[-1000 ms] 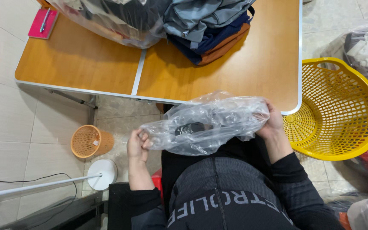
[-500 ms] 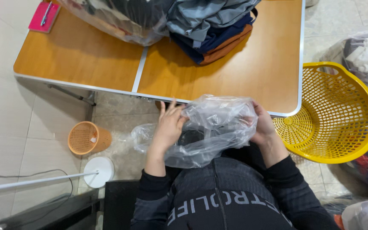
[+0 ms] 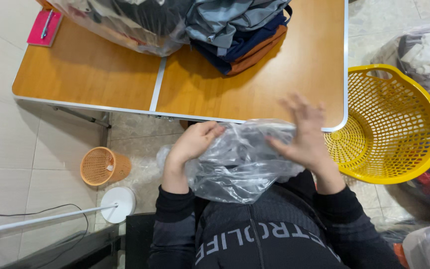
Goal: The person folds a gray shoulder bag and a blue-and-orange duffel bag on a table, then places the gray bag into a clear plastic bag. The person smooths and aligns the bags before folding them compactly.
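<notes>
**Both hands on a clear bag at the table's near edge**

The left hand (image 3: 192, 144) lies curled on the top of a clear plastic bag (image 3: 235, 164), its fingers bent and pinching the film. The right hand (image 3: 304, 134) presses on the bag's other end with its fingers spread wide and blurred, so how firm its hold is cannot be told. The bag rests in the person's lap, just below the near edge of the wooden table (image 3: 100, 84), and holds something dark.

To handle it well, I judge the pinching hand should keep one fixed point on the film while the flat hand smooths or presses evenly; loose plastic slides and bunches if both hands shift at once.

The dark contents are too wrapped in glare and folds to name. The bag's underside and its opening are hidden. On the far side of the table a pile of folded clothes (image 3: 240, 30) is cut off by the frame. Right of the table stands a yellow basket (image 3: 399, 129); left and below it, a small orange basket (image 3: 103, 167).
</notes>
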